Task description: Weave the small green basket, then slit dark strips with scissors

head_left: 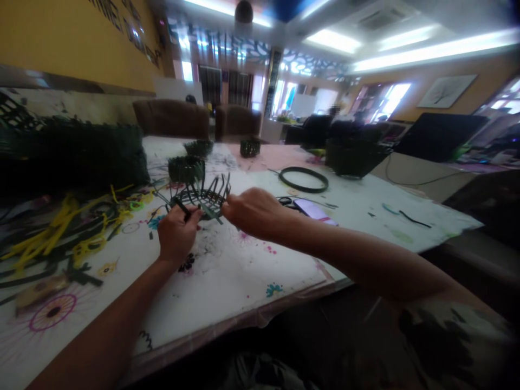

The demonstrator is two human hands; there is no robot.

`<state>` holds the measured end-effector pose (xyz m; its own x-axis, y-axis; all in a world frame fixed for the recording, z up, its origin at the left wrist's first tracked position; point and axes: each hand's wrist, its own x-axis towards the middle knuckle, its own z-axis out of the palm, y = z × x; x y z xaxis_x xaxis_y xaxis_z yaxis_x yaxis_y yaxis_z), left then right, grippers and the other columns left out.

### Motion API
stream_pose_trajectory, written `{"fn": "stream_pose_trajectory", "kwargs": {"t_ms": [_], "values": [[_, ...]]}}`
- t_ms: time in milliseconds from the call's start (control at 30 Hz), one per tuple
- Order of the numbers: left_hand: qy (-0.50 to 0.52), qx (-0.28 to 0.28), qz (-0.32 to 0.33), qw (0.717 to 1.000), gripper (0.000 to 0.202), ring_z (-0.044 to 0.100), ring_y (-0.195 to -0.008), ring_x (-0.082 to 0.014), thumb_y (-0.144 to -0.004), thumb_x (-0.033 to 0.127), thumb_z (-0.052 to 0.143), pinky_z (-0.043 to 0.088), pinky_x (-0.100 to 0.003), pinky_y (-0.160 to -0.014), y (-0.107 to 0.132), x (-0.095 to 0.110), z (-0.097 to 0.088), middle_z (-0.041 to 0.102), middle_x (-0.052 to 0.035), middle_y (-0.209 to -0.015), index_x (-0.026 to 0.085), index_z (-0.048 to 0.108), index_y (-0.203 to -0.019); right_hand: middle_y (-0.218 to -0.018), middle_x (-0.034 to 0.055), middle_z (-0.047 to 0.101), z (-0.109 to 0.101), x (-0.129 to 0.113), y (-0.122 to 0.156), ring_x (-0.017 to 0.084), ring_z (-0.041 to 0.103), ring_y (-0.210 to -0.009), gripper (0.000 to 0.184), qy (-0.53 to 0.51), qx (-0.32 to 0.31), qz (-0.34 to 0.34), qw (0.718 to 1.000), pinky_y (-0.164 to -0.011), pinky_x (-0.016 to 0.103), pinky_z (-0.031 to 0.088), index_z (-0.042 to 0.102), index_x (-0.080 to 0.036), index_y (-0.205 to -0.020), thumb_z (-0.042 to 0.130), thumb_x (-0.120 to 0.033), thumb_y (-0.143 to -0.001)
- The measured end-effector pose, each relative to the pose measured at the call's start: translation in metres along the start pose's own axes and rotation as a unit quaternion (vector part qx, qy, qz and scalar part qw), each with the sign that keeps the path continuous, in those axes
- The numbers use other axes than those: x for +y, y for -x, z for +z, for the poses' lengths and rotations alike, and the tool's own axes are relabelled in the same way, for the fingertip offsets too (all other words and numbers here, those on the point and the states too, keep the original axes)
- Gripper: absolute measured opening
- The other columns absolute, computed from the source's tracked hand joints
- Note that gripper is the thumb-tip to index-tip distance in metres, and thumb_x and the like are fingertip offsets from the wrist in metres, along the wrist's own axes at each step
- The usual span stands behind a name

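Above the paint-marked white surface (252, 271), a half-woven dark green strip basket (202, 197) sits between my hands: left hand (177, 234) pinched on its strips, right hand (254, 213) closed on its edge. Flat stiff plastic-looking strips, ribs fanning up. Small woven baskets (186, 169) just beyond, coiled green strip (303, 179) to the right, yellow strips (52, 233) to the left. Brown armchairs (170, 119) past the surface, yellow wall (77, 43).

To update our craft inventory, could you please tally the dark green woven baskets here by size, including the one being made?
Small woven baskets: 3
Large woven basket: 1
Unfinished woven basket: 1
Total: 5
Dark mass at far left: too blurred to tell, not counted.
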<state>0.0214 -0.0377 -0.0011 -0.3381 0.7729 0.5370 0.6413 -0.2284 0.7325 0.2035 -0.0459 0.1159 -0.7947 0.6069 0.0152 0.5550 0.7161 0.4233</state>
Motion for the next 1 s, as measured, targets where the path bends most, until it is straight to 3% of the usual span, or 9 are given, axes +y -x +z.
{"fn": "stream_pose_trajectory", "kwargs": {"t_ms": [133, 300, 433, 533, 733, 1000], "values": [[0.003, 0.009, -0.025, 1.000, 0.023, 0.066, -0.058, -0.0165, -0.080, 0.039, 0.062, 0.046, -0.026, -0.059, -0.002, -0.003, -0.001, 0.070, -0.0009, -0.074, 0.019, 0.069, -0.087, -0.073, 0.0067, 0.064, 0.016, -0.011, 0.001, 0.013, 0.055, -0.057, 0.019, -0.008, 0.037, 0.026, 0.999, -0.052, 0.026, 0.037, 0.061, -0.010, -0.086, 0.044, -0.004, -0.093], [0.021, 0.001, -0.079, 0.997, 0.023, 0.066, -0.058, -0.0182, -0.077, 0.040, 0.064, 0.045, -0.026, -0.058, -0.007, -0.015, 0.001, 0.068, -0.0004, -0.066, 0.020, 0.071, -0.084, -0.081, 0.0130, 0.065, 0.053, -0.034, 0.004, 0.019, 0.062, -0.066, 0.031, -0.006, 0.091, 0.082, 0.992, -0.051, 0.028, 0.040, 0.060, -0.005, -0.105, 0.033, 0.001, -0.091], [0.032, -0.008, -0.107, 0.994, 0.024, 0.064, -0.055, -0.0182, -0.076, 0.040, 0.064, 0.044, -0.026, -0.056, -0.009, -0.023, 0.005, 0.070, -0.0026, -0.069, 0.018, 0.070, -0.084, -0.088, 0.0155, 0.065, 0.085, -0.053, 0.006, 0.021, 0.065, -0.072, 0.044, -0.004, 0.111, 0.086, 0.990, -0.054, 0.030, 0.044, 0.044, 0.000, -0.135, 0.025, -0.002, -0.096], [0.044, -0.018, -0.114, 0.992, 0.025, 0.065, -0.055, -0.0185, -0.076, 0.040, 0.064, 0.045, -0.026, -0.054, -0.008, -0.024, 0.007, 0.070, -0.0032, -0.071, 0.018, 0.069, -0.085, -0.087, 0.0143, 0.065, 0.101, -0.056, 0.006, 0.021, 0.065, -0.071, 0.046, -0.010, 0.120, 0.099, 0.988, -0.054, 0.030, 0.045, 0.041, -0.002, -0.140, 0.024, -0.005, -0.097], [0.051, -0.038, -0.112, 0.992, 0.028, 0.065, -0.055, -0.0178, -0.075, 0.042, 0.064, 0.044, -0.025, -0.053, -0.005, -0.022, 0.009, 0.071, -0.0035, -0.076, 0.018, 0.069, -0.088, -0.088, 0.0166, 0.065, 0.110, -0.050, 0.003, 0.021, 0.066, -0.071, 0.045, -0.031, 0.112, 0.147, 0.982, -0.055, 0.030, 0.045, 0.044, -0.004, -0.138, 0.024, -0.006, -0.097], [-0.013, -0.061, -0.064, 0.996, 0.024, 0.066, -0.062, -0.0180, -0.078, 0.043, 0.063, 0.045, -0.026, -0.060, 0.006, -0.010, 0.010, 0.071, -0.0021, -0.076, 0.021, 0.070, -0.087, -0.084, 0.0140, 0.065, 0.114, -0.050, 0.001, 0.023, 0.068, -0.067, 0.054, -0.073, 0.071, 0.196, 0.975, -0.053, 0.031, 0.047, 0.032, -0.017, -0.149, 0.024, -0.008, -0.097]]}}
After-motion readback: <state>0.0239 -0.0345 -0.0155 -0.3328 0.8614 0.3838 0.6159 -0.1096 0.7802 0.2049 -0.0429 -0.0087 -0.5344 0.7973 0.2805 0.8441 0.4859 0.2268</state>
